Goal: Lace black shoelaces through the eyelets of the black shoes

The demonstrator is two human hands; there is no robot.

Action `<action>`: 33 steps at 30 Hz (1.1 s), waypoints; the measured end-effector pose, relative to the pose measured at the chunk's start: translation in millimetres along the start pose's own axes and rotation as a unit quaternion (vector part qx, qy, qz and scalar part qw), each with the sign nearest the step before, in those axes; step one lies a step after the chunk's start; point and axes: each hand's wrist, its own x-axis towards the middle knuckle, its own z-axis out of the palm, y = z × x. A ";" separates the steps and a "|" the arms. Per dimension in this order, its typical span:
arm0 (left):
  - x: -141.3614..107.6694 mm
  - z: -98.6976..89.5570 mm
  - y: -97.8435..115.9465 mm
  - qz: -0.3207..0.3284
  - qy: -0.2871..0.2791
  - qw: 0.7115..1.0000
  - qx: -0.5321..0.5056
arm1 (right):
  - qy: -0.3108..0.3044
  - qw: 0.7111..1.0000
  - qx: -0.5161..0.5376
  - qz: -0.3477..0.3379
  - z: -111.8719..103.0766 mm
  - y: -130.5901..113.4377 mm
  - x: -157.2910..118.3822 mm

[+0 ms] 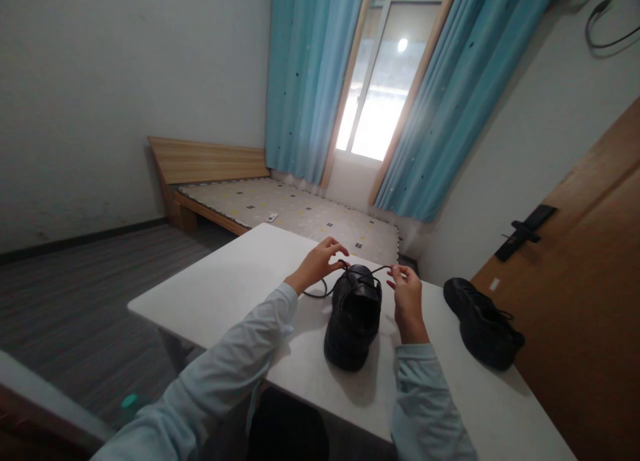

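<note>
The black lace-up shoe point(353, 324) stands upright on the white desk point(210, 294), near the edge closest to the person. Its heel faces the person and its toe points toward the window point(390, 81). The shoe opening is visible from above.

Right hand point(406, 298): positioned to the right of the shoe, palm side turned toward it. The grip is closed at the thumb and forefinger, which pinch one end of the black shoelace point(379, 269). This section of lace runs nearly straight from the shoe to the fingertips.

Left hand point(320, 264): positioned at the left of the shoe's front section. The grip is partly open, with the upper fingers bent and spaced. The other end of the lace meets the fingertips; whether it is pinched firmly cannot be told. Slack lace forms a loop below this hand, beside the shoe.

A second black shoe point(483, 328) is located on the desk to the right, well apart from the first and near the wooden door point(575, 301).

Beyond the desk, a wooden bed carries a patterned mattress point(300, 204). A small white object point(271, 217) rests on it. Blue curtains point(315, 81) flank the window.
</note>
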 end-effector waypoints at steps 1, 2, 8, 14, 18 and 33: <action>-0.3 0.4 0.2 0.012 -0.013 1.000 -0.005 | 0.017 0.999 0.031 -0.001 -2.5 -1.7 1.4; -0.5 0.5 0.9 0.021 -0.024 0.999 -0.007 | 0.034 0.998 0.061 -0.005 -5.3 -3.4 3.0; -2.7 -2.0 15.0 0.070 -0.087 0.993 -0.024 | 0.062 0.962 0.265 -0.034 -20.6 -15.6 9.3; -4.9 -1.9 40.4 0.097 -0.125 0.985 -0.067 | -0.049 0.927 0.371 0.021 -16.4 -34.3 -1.0; -7.4 1.5 53.9 0.106 -0.150 0.979 -0.084 | -0.130 0.915 0.379 0.043 -7.7 -44.9 -12.1; -8.7 9.5 54.1 0.092 -0.159 0.962 -0.201 | -0.265 0.895 0.354 0.068 -2.3 -53.1 -22.9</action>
